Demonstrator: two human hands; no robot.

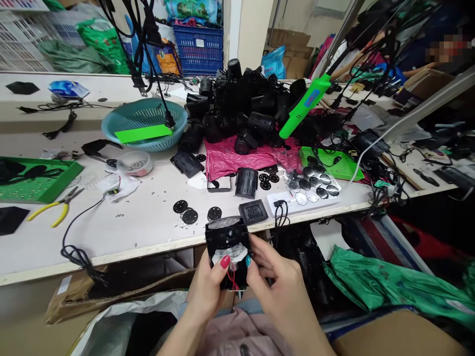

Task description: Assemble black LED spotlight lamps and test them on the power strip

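Note:
A black plastic housing (226, 237) is held between my two hands in front of the table's edge. It has a clear round lens at its top end, and a pale, shiny piece (230, 254) with thin red wires (233, 279) sits inside it. My left hand (208, 284) grips the housing's left side, its thumb pressed against the pale piece. On the other side my right hand (276, 279) closes around the housing, with the thumb at the right end of the same piece. Nearby on the table lie black patterned discs (189, 216) and a black rectangular frame (253, 211).
A heap of black housings (237, 99) rests on pink plastic (237, 158). Left are a teal basket (111, 123), a tub of small screws (135, 164) and yellow-handled pliers (59, 207). A green-handled tool (306, 106) hangs at right above round lenses (311, 185). Another person's arm (345, 66) shows behind.

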